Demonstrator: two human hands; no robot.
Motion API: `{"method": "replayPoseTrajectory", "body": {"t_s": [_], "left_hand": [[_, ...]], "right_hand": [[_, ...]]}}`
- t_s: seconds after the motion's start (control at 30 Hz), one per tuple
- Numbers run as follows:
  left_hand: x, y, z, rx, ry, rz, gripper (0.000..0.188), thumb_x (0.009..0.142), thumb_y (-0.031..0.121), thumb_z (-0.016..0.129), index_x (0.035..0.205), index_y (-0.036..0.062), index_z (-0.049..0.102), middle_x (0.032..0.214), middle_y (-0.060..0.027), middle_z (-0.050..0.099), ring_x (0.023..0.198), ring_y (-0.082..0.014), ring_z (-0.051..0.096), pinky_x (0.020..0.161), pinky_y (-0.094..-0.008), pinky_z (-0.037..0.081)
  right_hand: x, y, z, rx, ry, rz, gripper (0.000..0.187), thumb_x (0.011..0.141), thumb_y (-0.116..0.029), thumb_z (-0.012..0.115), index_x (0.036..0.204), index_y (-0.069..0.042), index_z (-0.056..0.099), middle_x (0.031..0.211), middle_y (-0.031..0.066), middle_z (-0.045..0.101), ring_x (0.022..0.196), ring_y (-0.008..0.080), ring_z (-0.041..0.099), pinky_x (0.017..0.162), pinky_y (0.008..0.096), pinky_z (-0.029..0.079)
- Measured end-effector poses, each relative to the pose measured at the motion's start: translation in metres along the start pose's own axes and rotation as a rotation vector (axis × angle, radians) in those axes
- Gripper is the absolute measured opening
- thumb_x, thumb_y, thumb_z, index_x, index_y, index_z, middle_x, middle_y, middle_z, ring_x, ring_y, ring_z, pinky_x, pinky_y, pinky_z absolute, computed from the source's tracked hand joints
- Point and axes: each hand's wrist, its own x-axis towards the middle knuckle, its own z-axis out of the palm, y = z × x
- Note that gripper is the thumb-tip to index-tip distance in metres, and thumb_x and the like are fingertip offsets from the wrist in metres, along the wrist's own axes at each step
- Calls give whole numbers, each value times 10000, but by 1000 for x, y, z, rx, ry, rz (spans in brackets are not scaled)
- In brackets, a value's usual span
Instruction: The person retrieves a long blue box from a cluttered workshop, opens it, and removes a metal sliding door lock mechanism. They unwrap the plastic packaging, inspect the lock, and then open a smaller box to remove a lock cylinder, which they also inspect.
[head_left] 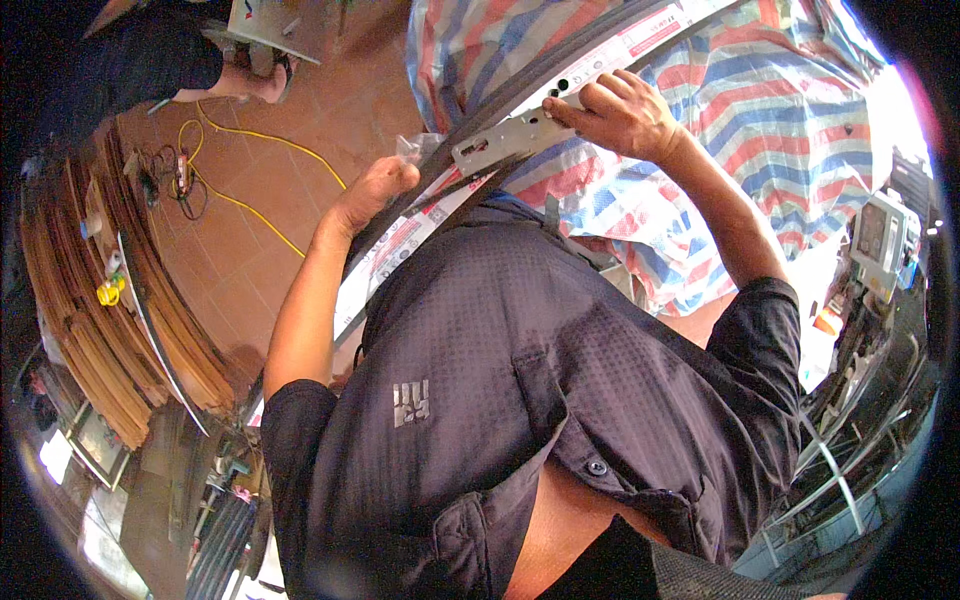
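A long dark profile (620, 38) with printed white film on its face runs diagonally across my front, from lower left to upper right. My left hand (378, 190) is closed at its far edge, the fingertips partly hidden; a scrap of clear plastic (418, 147) shows just beyond them. A flat silvery metal plate (492, 143) with slots and holes lies along the profile. My right hand (628, 118) grips the right end of this plate, index finger and thumb near a round hole, other fingers curled.
A striped red, white and blue tarp (740, 130) covers things at right. Long brown strips (90, 290) are stacked at left. A yellow cable (270, 135) crosses the tiled floor. Another person's hand (262, 84) shows at the upper left. A grey box-shaped device (882, 240) stands far right.
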Motion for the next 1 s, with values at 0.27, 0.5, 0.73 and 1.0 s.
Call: {"method": "replayPoseTrajectory", "body": {"t_s": [0.27,0.5,0.73,1.0], "left_hand": [[2,-1,12,15,-11,55,900,827,723,673,1337,-14,590,1190,-81,661,1103,-168,584,987,-311,436],[4,-9,10,-48,4,182,1095,787,868,540,1432,-16,510,1350,-122,597,1265,-213,523,1099,-349,365],[-4,3,13,127,1,256,1094,681,713,771,1496,47,473,1370,-149,605,1280,-245,549,1107,-339,371],[-7,8,21,119,38,138,956,677,396,808,1511,76,468,1371,-156,617,1295,-249,557,1107,-339,376]], "right_hand": [[15,23,-1,212,-166,28,302,780,-223,720,1076,-204,665,854,27,506,790,233,595,678,375,516],[27,28,-13,554,-350,-20,328,759,-340,777,880,-90,602,877,90,507,854,310,587,733,446,485],[42,42,10,702,-535,205,411,805,-397,782,835,-35,589,908,125,530,854,339,594,744,460,470],[51,40,7,416,-64,337,545,686,-341,866,1070,-59,600,950,150,570,921,378,584,797,473,488]]}}
